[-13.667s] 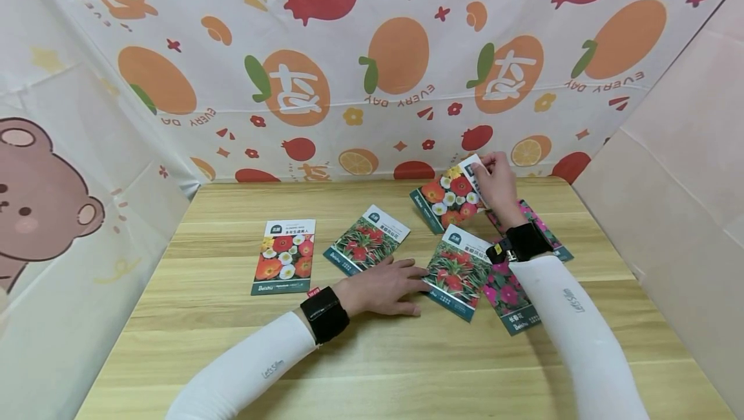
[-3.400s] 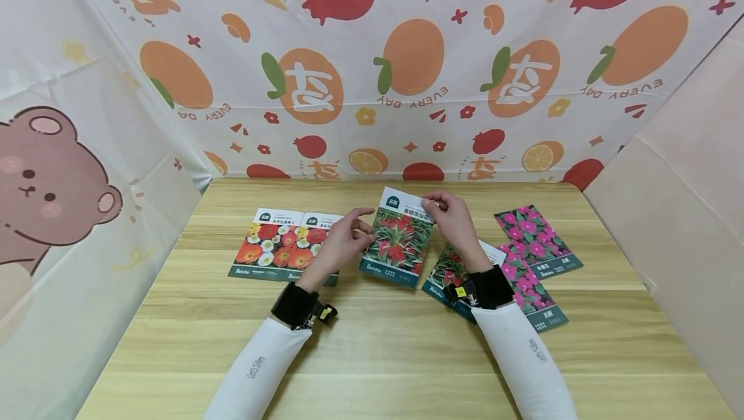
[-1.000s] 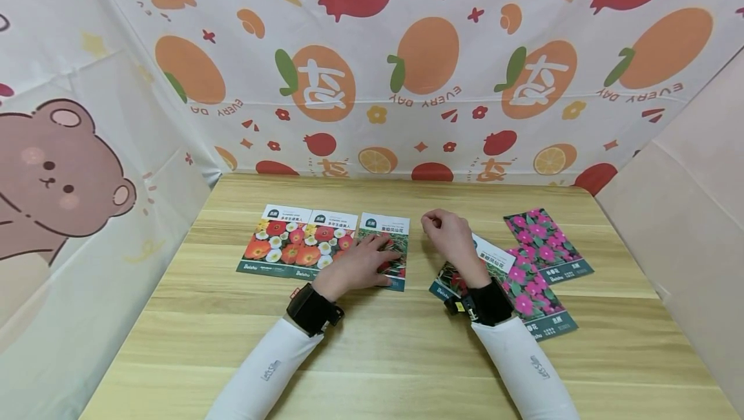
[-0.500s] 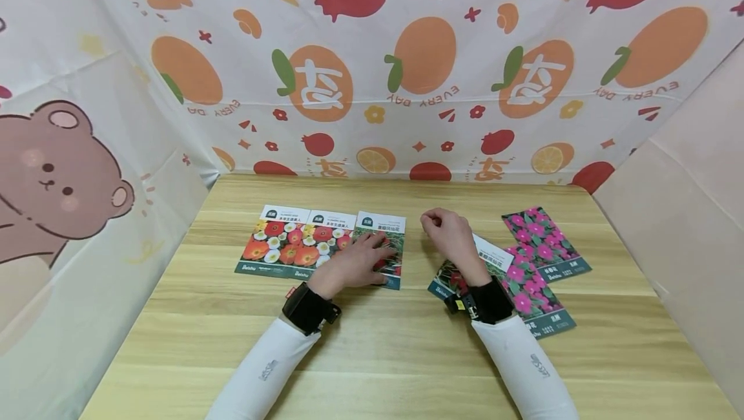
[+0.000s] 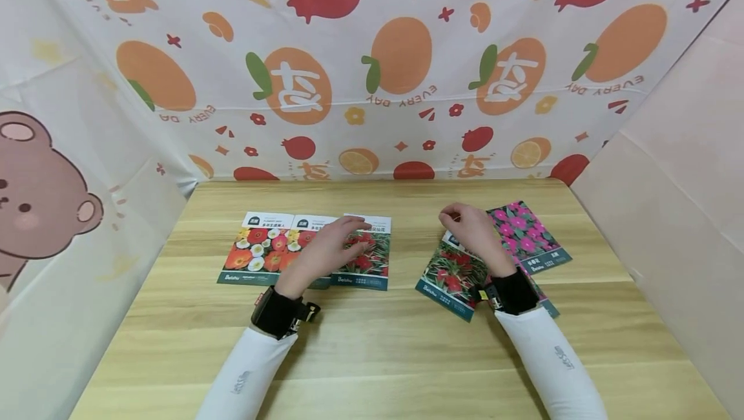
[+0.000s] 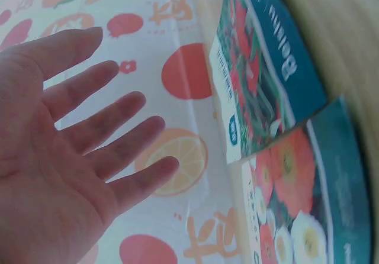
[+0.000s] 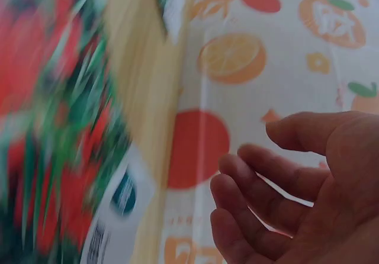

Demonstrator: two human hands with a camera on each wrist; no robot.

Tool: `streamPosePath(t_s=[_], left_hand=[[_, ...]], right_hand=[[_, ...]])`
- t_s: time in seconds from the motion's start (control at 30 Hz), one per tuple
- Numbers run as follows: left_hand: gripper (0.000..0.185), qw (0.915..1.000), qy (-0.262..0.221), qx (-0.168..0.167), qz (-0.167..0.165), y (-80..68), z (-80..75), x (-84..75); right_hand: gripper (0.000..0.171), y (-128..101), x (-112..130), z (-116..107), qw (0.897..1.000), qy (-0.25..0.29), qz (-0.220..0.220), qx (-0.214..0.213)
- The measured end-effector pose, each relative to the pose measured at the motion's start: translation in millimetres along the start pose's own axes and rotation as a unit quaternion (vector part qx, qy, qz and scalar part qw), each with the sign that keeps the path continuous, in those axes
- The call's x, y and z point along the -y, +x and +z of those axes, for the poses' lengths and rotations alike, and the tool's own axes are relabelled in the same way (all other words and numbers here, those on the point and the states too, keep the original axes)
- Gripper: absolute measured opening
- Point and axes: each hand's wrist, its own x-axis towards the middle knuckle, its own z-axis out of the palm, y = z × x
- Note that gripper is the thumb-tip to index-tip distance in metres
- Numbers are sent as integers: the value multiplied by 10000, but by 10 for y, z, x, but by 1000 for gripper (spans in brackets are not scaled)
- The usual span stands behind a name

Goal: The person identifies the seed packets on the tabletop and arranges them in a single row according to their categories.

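My left hand hovers over the row of seed packets with its fingers spread and nothing held; the left wrist view shows its bare palm. Beneath it, a red-flower packet lies beside two poppy packets, one at the far left and one partly covered by the hand. My right hand, fingers loosely curled and holding nothing, is above the top end of a second red-flower packet. Two pink-flower packets, an upper one and a lower one mostly hidden by the right wrist, lie behind it.
The packets lie on a wooden table. A fruit-print cloth hangs along its back edge, with pale side panels at left and right.
Earlier, the right hand carried the first red-flower packet, which now lies beside the poppy packets. Since half a second ago, the left hand has lifted off it and the right hand has shifted right.
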Motion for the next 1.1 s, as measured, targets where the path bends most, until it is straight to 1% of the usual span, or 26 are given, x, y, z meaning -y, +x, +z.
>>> streamPosePath(t_s=[0.13,0.23,0.37,0.5,0.6,0.7,0.77,0.93,1.03,1.1], left_hand=[[39,9996,-99,-242,-106,-45,-84,17],[41,9992,-144,-327,-165,-68,-123,30],[41,9989,-148,-362,-250,-71,-148,44],[41,9986,-219,-318,-353,-64,-159,64],[41,9986,-255,-313,-345,-60,-167,68],[41,9986,-265,-329,-310,-59,-169,58],[41,9986,-272,-335,-303,-60,-174,50],[40,9985,-265,-333,-358,-56,-171,44],[40,9988,-199,-330,-304,-55,-164,39],[39,9990,-193,-313,-258,-52,-152,29]], right_hand=[[30,-2,-165,-90,9989,-375,42,284],[30,-5,-262,-131,9968,-617,136,493],[39,-5,-393,-144,9922,-881,330,818],[41,-19,-530,-131,9886,-991,311,1087],[33,-29,-594,-133,9883,-952,160,1177],[19,-30,-613,-130,9883,-948,148,1186],[14,-29,-615,-126,9881,-946,169,1203],[13,-8,-606,-114,9897,-830,247,1143],[18,14,-588,-119,9924,-541,269,1068],[20,32,-562,-125,9946,-245,203,990]])
